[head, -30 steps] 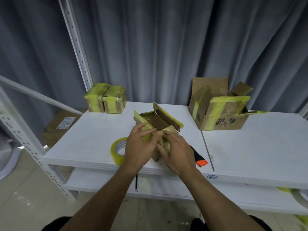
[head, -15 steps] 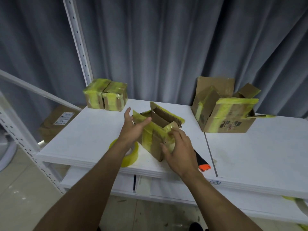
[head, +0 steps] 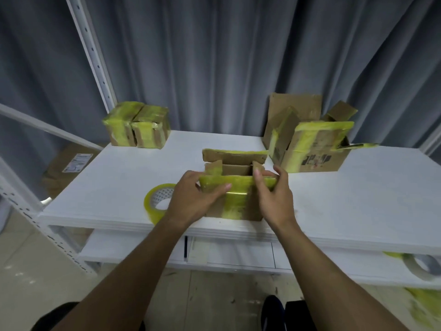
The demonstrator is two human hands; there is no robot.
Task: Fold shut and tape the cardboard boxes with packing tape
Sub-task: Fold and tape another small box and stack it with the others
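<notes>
We see the box [head: 235, 204] standing near the front edge of the white shelf [head: 358, 194], about midway along it, with its top open. Its far flap [head: 235, 155] leans back and the two side flaps [head: 213, 168] stand upright. The near flap [head: 238, 183], covered in yellow tape, is bent over toward us. A band of the same tape runs down the near face.

Our left hand [head: 191, 199] grasps the box at its near left corner, with the thumb lying across the near flap and the fingers curled round the corner behind. Our right hand [head: 274, 194] grasps the near right corner, with the thumb hooked over the top edge of the near flap and the fingers wrapped round the right side. Both forearms reach in from the bottom.

The roll [head: 155, 201] of yellowish tape stands on edge just left of the left hand, partly hidden by the wrist. We cannot tell whether it touches the box. At the far left of the shelf two taped boxes [head: 137, 126] sit side by side, touching. At the far right a big box [head: 307, 146] sits with its flaps raised and yellow tape across its front. A grey curtain [head: 214, 56] hangs behind, and a white perforated post [head: 93, 56] rises at the left. On the lower shelf [head: 143, 247], far to the right, lies a second roll [head: 420, 267].
</notes>
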